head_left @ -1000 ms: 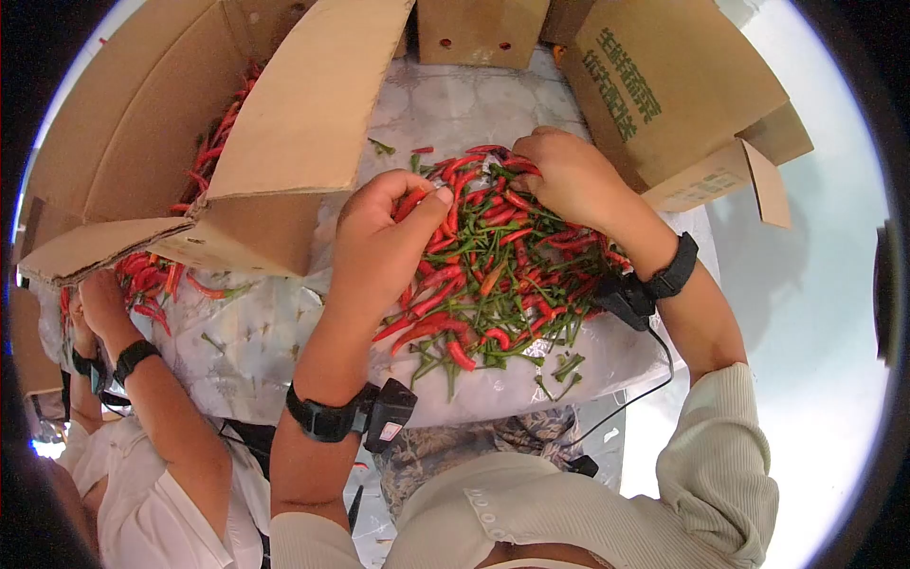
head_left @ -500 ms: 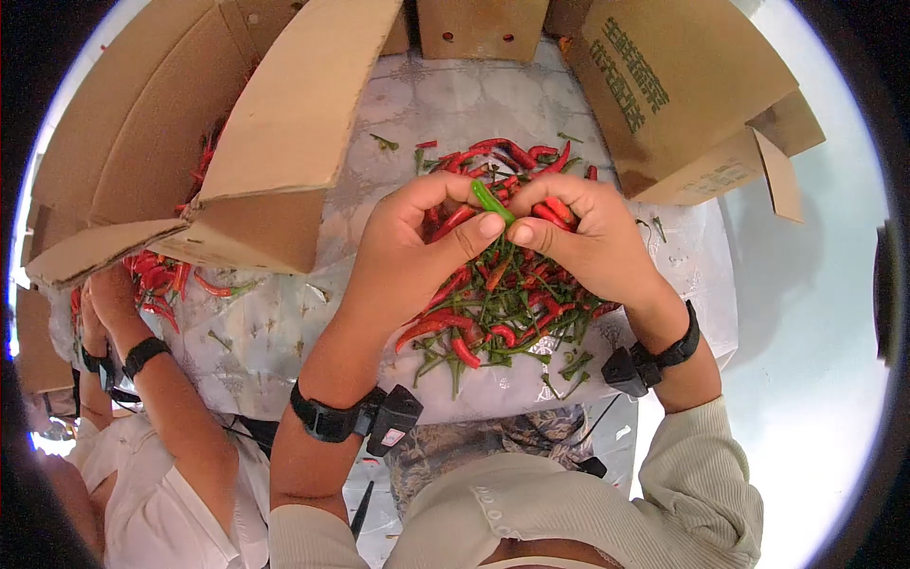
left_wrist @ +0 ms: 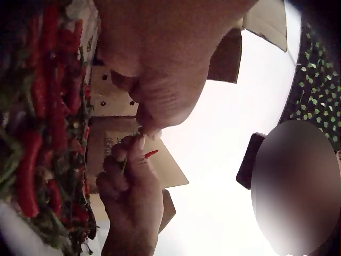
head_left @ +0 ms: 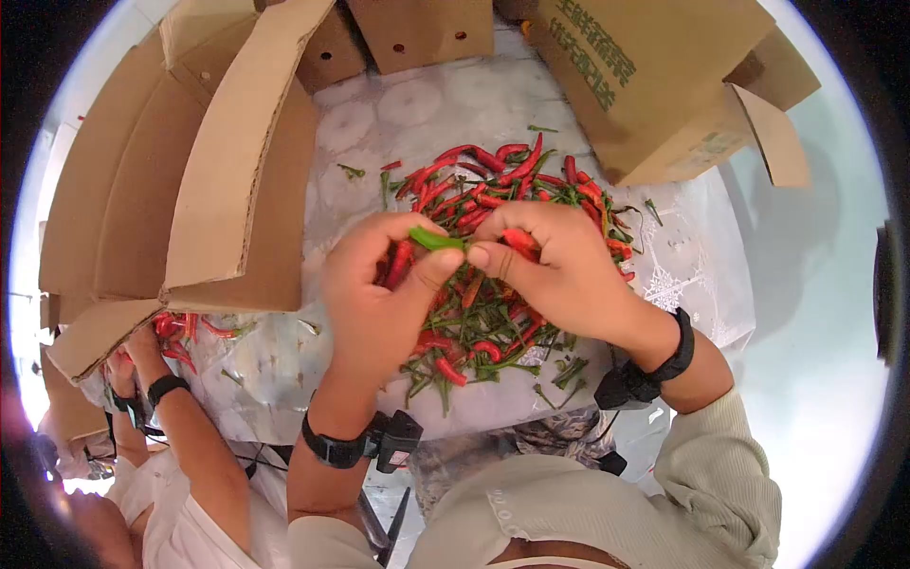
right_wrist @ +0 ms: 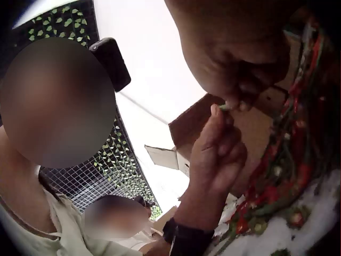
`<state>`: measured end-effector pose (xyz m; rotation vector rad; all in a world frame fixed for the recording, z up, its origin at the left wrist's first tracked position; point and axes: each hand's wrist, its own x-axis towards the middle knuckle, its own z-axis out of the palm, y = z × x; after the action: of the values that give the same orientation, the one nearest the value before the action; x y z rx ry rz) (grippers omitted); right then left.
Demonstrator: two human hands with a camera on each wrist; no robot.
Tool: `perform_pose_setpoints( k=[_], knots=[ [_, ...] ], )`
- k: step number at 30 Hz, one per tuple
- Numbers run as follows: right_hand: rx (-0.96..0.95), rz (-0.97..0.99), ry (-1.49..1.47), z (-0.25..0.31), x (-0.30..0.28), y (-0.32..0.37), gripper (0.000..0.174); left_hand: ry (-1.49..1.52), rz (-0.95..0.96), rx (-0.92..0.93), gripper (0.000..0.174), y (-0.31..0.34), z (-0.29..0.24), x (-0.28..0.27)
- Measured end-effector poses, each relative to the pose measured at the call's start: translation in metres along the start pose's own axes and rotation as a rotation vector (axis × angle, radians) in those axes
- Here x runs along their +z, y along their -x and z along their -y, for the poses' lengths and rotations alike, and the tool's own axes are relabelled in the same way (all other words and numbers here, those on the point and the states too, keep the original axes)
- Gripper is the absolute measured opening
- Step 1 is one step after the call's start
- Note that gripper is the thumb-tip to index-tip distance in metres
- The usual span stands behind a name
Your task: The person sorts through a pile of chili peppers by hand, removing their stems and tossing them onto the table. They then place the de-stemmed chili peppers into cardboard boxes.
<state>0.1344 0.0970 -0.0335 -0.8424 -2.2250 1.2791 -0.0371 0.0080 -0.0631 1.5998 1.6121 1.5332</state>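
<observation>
Over a pile of red chili peppers (head_left: 488, 353) with many green stems, both hands meet fingertip to fingertip. My left hand (head_left: 379, 294) pinches a green chili pepper (head_left: 436, 238) between thumb and index finger, with a red chili pepper (head_left: 399, 265) tucked in its curled fingers. The thumb and index finger of my right hand (head_left: 564, 270) pinch at the green pepper's right end. Another red chili pepper (head_left: 520, 244) is held inside the right hand's fingers. In the right wrist view, a bit of green shows between the touching fingertips.
A tall open cardboard box (head_left: 223, 171) stands left of the pile, and a printed cardboard box (head_left: 664, 81) at the back right. Another carton (head_left: 417, 38) is behind. A patterned clear cover lies over the table (head_left: 408, 104). At left, another person's arms (head_left: 190, 427) work among red peppers.
The right hand has come from the pile's far side to meet the left hand. A green chili pepper now sits between them. Since half a second ago, both hands have shifted left and lower in view.
</observation>
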Motion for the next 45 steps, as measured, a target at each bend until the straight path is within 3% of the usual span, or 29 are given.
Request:
perform_pose_setpoints(
  k=[2, 5, 7, 10, 11, 13, 15, 17, 19, 22, 24, 26, 28, 29, 31, 32, 35, 37, 38, 39, 43, 45],
  knots=[
    [-0.089, -0.063, 0.082, -0.009, -0.006, -0.001, 0.016, 0.372, -0.015, -0.245, 0.018, -0.003, -0.002, -0.002],
    [-0.301, -0.241, 0.249, -0.024, -0.009, -0.004, 0.016, 0.602, 0.037, -0.370, 0.020, -0.004, 0.001, -0.007],
    [-0.372, -0.333, 0.272, -0.021, -0.010, -0.006, 0.017, 0.513, 0.064, -0.342, 0.022, -0.003, -0.002, -0.004],
    [-0.196, -0.040, -0.161, -0.009, -0.015, 0.000, 0.021, 0.315, 0.115, -0.208, 0.023, -0.002, -0.004, -0.001],
    [-0.108, 0.041, -0.157, -0.005, -0.016, 0.002, 0.025, 0.249, 0.141, -0.206, 0.023, -0.003, -0.005, -0.002],
    [-0.131, 0.076, -0.097, -0.014, -0.011, 0.002, 0.027, 0.168, 0.162, -0.171, 0.022, -0.002, -0.007, -0.002],
    [-0.025, 0.184, -0.206, -0.016, -0.011, 0.002, 0.029, 0.145, 0.162, -0.147, 0.023, 0.000, -0.011, -0.001],
    [-0.097, 0.134, -0.214, -0.022, -0.007, 0.002, 0.027, 0.218, 0.133, -0.174, 0.026, -0.001, -0.013, 0.001],
    [-0.159, -0.064, -0.232, -0.011, -0.009, 0.006, 0.028, 0.394, 0.079, -0.259, 0.027, 0.005, -0.010, 0.001],
    [-0.182, -0.325, -0.266, 0.021, -0.026, 0.024, 0.024, 0.435, -0.027, -0.226, 0.025, 0.000, -0.005, -0.001],
    [-0.275, -0.494, -0.072, 0.053, -0.050, 0.048, 0.022, 0.474, -0.044, -0.248, 0.021, 0.001, 0.008, -0.005],
    [-0.631, -0.797, 0.311, 0.075, -0.072, 0.063, 0.023, 0.493, -0.055, -0.269, 0.019, 0.002, 0.007, -0.005],
    [-0.774, -1.042, 0.622, 0.091, -0.096, 0.082, 0.025, 0.492, -0.064, -0.274, 0.017, 0.001, -0.006, -0.003],
    [-0.804, -1.225, 0.539, 0.095, -0.104, 0.084, 0.026, 0.491, -0.065, -0.279, 0.017, 0.001, -0.006, -0.003],
    [-0.914, -1.368, 0.289, 0.126, -0.117, 0.076, 0.031, 0.488, -0.067, -0.284, 0.017, 0.001, -0.005, -0.003],
    [-1.017, -1.310, 0.252, 0.139, -0.132, 0.071, 0.027, 0.490, -0.067, -0.284, 0.016, 0.001, -0.002, -0.003],
    [-1.105, -1.504, 0.431, 0.169, -0.181, 0.022, 0.016, 0.457, -0.053, -0.287, 0.013, 0.000, 0.004, -0.004],
    [-0.837, -1.433, 0.825, 0.171, -0.226, -0.019, 0.018, 0.382, -0.025, -0.297, 0.012, 0.000, 0.003, -0.006],
    [-0.569, -1.369, 0.887, 0.167, -0.241, -0.042, 0.021, 0.362, -0.038, -0.289, 0.012, 0.001, 0.004, -0.005],
    [-0.391, -1.193, 0.956, 0.158, -0.254, -0.059, 0.027, 0.340, -0.046, -0.282, 0.012, 0.000, 0.008, -0.004],
    [-0.334, -1.019, 0.812, 0.143, -0.239, -0.054, 0.025, 0.361, -0.110, -0.301, 0.012, -0.003, 0.006, -0.010],
    [-0.345, -1.055, 0.682, 0.135, -0.231, -0.046, 0.025, 0.368, -0.090, -0.299, 0.012, -0.003, 0.009, -0.008]
  ],
)
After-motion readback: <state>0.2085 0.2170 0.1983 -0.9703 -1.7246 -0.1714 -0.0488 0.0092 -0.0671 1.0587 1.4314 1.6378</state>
